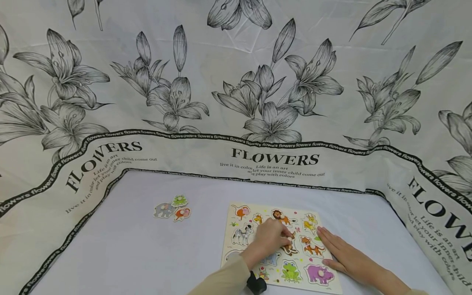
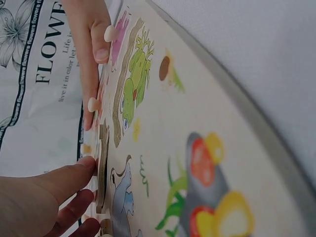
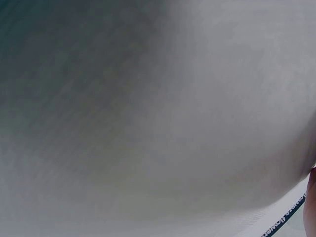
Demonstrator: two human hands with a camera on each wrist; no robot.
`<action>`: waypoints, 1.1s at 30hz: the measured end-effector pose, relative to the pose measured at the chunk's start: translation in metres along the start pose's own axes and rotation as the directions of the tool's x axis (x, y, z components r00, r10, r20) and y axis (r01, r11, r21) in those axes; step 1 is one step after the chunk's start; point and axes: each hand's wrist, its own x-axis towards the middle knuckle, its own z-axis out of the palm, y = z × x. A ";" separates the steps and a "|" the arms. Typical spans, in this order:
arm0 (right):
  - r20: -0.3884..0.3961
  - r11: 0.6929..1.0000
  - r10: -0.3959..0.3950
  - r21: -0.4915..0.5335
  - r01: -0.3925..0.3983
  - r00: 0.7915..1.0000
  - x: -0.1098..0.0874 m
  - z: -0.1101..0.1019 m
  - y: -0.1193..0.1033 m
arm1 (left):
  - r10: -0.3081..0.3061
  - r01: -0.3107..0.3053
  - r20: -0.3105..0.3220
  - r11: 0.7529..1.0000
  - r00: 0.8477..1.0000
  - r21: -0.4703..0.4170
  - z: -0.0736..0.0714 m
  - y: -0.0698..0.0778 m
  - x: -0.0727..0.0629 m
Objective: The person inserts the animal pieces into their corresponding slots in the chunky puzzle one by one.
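Note:
My left hand point(image 1: 271, 237) reaches over a wooden animal puzzle board point(image 1: 274, 281). Its thumb and fingers pinch a brown kangaroo puzzle piece point(image 1: 290, 247) near the board's middle. Seen from the left wrist, that piece point(image 2: 102, 170) shows edge-on at the thumb tip, close over the board face. My right hand point(image 1: 350, 258) lies with extended fingers along the board's right edge, thumb beside the purple hippo piece point(image 1: 320, 274). In the right wrist view only a sliver of a finger point(image 3: 311, 202) shows; pale blurred cloth fills the rest.
Left of the board, an elephant piece point(image 1: 163, 210), a frog piece point(image 1: 180, 200) and a red-orange monkey piece point(image 1: 182, 213) lie together on the white cloth point(image 1: 140, 254). Knobbed zebra point(image 1: 242, 234), lion point(image 1: 283, 217) and tiger point(image 1: 312, 246) pieces sit on the board. A flower-printed curtain point(image 1: 191, 155) stands behind.

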 end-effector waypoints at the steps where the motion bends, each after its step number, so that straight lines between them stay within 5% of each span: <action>1: -0.002 1.000 -0.002 -0.002 0.002 1.000 0.000 0.000 0.000 | 0.002 -0.002 -0.001 1.000 1.000 0.003 0.000 0.000 0.000; 33: 0.010 1.000 0.008 0.021 -0.009 1.000 0.000 -0.002 0.000 | -0.017 0.017 -0.019 0.999 1.000 0.043 -0.002 0.005 -0.004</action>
